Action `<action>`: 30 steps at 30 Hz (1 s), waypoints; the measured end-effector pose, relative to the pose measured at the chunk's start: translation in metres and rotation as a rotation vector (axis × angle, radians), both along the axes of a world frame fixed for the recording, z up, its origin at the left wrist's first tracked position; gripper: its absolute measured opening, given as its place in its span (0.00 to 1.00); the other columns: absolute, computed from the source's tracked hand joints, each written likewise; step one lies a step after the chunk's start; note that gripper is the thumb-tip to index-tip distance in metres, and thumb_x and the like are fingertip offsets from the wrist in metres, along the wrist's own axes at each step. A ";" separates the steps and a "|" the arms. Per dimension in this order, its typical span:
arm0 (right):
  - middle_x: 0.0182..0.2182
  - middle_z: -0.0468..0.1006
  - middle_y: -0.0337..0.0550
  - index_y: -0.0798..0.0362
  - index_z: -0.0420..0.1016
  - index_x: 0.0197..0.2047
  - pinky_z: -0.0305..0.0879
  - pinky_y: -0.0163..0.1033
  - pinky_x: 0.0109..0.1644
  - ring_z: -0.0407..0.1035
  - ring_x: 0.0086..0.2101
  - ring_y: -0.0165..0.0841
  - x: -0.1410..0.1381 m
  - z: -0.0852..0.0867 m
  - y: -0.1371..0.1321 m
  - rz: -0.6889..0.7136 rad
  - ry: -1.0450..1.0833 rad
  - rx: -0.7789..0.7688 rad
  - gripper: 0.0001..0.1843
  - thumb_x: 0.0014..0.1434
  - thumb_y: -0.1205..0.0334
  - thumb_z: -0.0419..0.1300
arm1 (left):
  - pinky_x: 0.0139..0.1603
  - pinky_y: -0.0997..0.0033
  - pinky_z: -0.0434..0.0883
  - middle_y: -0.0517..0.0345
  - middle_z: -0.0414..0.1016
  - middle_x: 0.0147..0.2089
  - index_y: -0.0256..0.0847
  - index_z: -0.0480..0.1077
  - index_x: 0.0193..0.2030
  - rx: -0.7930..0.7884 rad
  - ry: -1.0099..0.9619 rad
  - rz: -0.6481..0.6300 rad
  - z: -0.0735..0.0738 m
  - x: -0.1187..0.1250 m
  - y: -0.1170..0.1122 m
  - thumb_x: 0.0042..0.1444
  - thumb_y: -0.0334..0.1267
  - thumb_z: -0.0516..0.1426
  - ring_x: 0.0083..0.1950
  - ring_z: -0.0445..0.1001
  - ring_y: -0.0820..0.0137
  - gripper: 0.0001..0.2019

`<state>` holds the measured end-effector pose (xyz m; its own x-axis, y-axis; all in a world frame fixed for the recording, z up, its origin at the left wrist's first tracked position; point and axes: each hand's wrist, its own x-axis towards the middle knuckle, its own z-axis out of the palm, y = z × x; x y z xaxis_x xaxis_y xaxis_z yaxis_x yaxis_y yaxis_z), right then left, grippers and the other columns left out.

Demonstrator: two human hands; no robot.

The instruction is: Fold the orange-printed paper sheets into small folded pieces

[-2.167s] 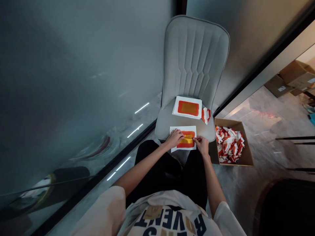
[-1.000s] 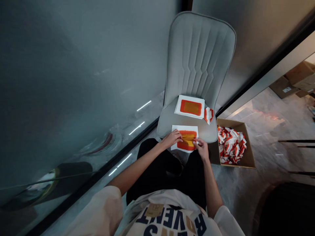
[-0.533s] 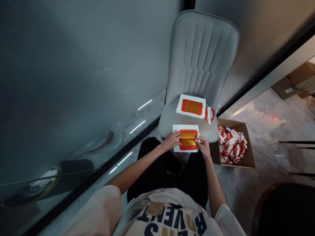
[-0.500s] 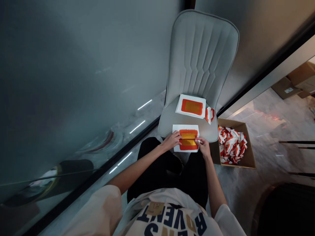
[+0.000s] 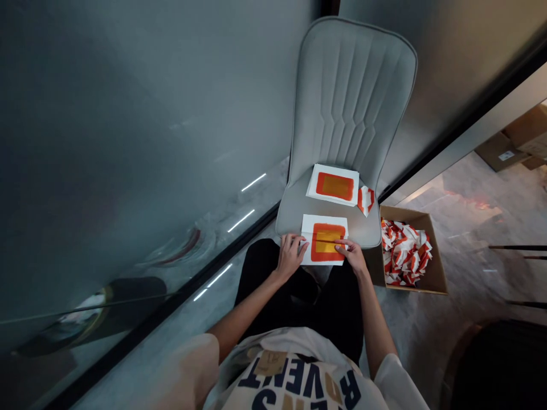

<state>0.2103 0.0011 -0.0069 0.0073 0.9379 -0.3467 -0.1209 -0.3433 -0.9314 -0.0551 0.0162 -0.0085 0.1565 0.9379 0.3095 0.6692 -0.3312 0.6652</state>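
Observation:
A white paper sheet printed with an orange frame around a yellow rectangle lies on the front of the grey upholstered chair seat, with a dark crease across the yellow. My left hand is at the sheet's left edge, fingers spread and tips on the paper. My right hand pinches the right edge. Behind them sits a stack of similar printed sheets. A small folded orange-and-white paper piece lies at the stack's right corner.
An open cardboard box full of folded orange-and-white papers stands on the floor right of the seat. Above the seat rises the padded backrest. A tall dark glass panel runs along the left, and cardboard boxes lie far right.
The sheet now lies flatter, showing one yellow rectangle instead of two bands. My left hand has moved left to the sheet's edge. The view has shifted slightly.

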 end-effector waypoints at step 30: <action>0.37 0.86 0.43 0.49 0.87 0.44 0.77 0.44 0.44 0.80 0.39 0.43 0.003 -0.002 -0.005 -0.027 0.030 -0.010 0.28 0.43 0.41 0.78 | 0.45 0.66 0.74 0.51 0.83 0.44 0.37 0.80 0.47 -0.743 -0.714 -0.174 -0.005 0.011 0.025 0.47 0.53 0.72 0.42 0.79 0.63 0.26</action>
<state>0.2131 -0.0040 -0.0087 0.0222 0.9340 -0.3566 -0.1585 -0.3489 -0.9237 -0.0442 0.0409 -0.0135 0.3156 0.9121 -0.2618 0.0223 0.2687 0.9630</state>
